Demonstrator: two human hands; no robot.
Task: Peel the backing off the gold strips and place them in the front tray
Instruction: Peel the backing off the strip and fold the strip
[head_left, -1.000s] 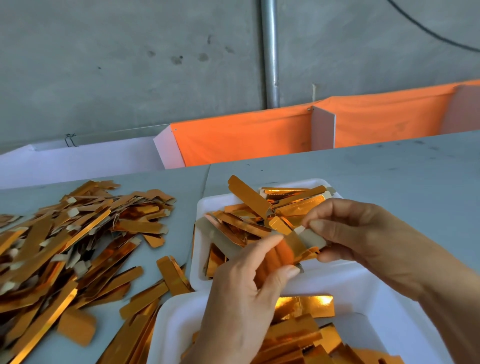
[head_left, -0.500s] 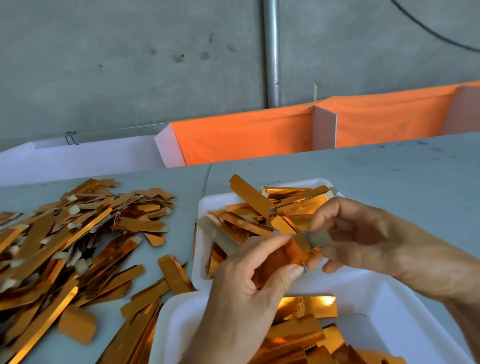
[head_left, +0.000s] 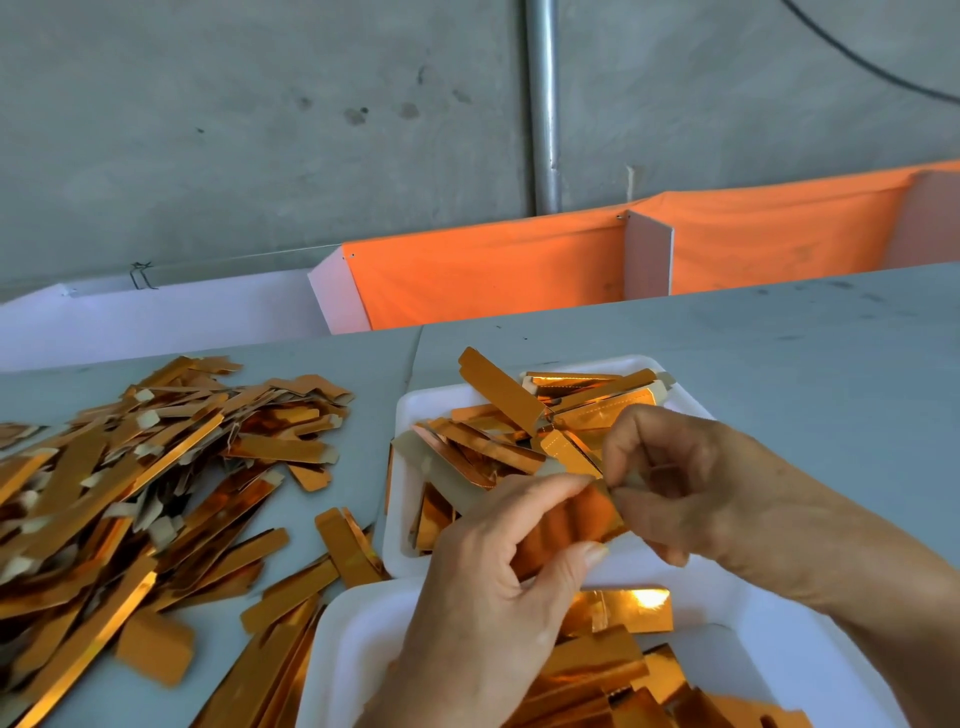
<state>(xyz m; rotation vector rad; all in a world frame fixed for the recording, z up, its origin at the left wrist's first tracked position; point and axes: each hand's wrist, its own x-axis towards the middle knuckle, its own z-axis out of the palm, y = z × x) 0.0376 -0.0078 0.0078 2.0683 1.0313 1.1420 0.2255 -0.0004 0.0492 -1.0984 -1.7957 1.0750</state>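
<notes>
Left hand grip pinches the gold strip between thumb and forefinger; strip's long axis runs up-right toward the right hand. Right grip is clamped on the pale backing tab at the strip's far end, just beside the left fingertips. Strip hangs above the far tray; the front tray lies directly below-near the left grip, so left is nearer for the drop.

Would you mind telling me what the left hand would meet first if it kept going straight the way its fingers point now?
Probably the right hand: the left hand points up and right along the gold strip both hands pinch, and the right hand's fingertips sit at its far end. Depth is unclear.
</notes>
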